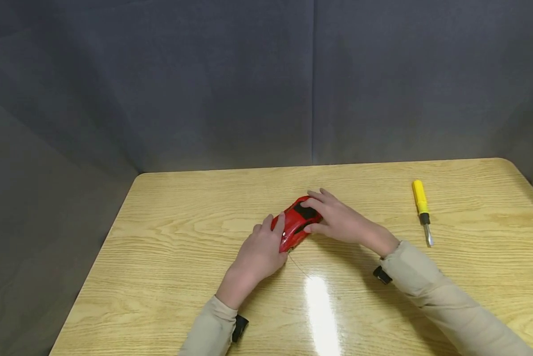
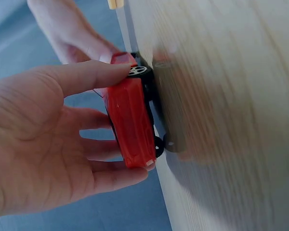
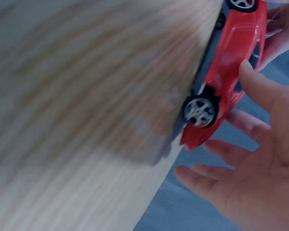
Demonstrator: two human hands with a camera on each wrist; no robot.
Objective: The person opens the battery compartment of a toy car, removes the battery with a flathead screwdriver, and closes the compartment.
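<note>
Grey fabric walls stand behind a light wooden counter (image 1: 195, 198). On both hands the fingers are nearly straight. The left hand (image 1: 257, 254) touches one end of a red toy car (image 1: 296, 225) with its thumb and fingers; the right hand (image 1: 342, 222) touches the other end, fingers over the roof. The car stands on its wheels near the middle of the counter. A yellow screwdriver (image 1: 421, 207) lies well apart, near the right edge.
</note>
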